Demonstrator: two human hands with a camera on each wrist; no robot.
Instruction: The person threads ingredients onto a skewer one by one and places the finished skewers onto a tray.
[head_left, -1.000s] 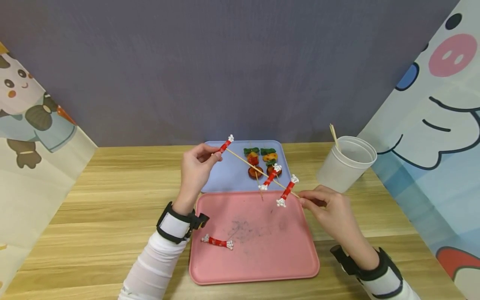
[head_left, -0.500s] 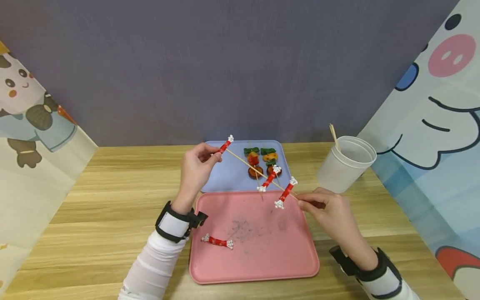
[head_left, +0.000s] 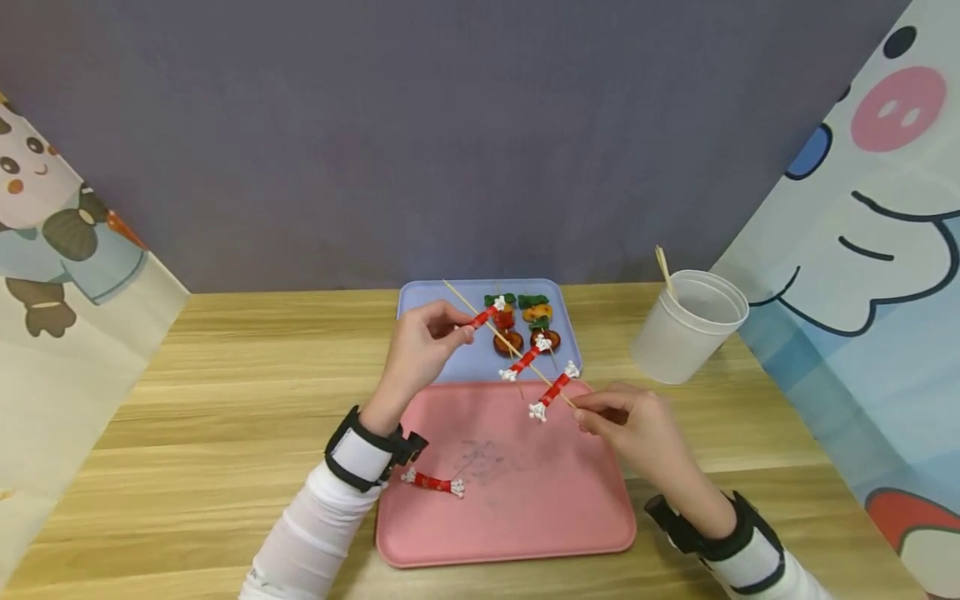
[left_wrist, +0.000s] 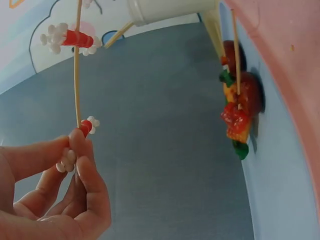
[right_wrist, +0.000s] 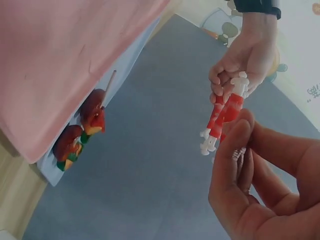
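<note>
In the head view my left hand [head_left: 426, 343] pinches a red roll with bunched white ends, like a toy wrapped enoki roll [head_left: 487, 315]. A thin bamboo skewer [head_left: 460, 297] runs through this roll, its tip showing beyond it at the upper left. Two more such rolls sit lower on the skewer: a middle roll [head_left: 527, 358] and a lower roll [head_left: 555, 390]. Thumb and fingers of my right hand [head_left: 633, 423] pinch the skewer's lower end. A loose roll [head_left: 433, 482] lies on the pink tray [head_left: 555, 508], below my left hand.
Behind the pink tray is a blue tray [head_left: 420, 292] bearing two finished-looking toy skewers [head_left: 504, 321] with green, yellow, red and brown pieces. A white tub [head_left: 678, 337] with several bamboo sticks [head_left: 664, 271] stands at the right. A grey panel [head_left: 450, 150] rises behind the table.
My left hand has moved right and slightly down with its roll, and the skewer tip now sticks out past that roll. My right hand has shifted a little left with the skewer.
</note>
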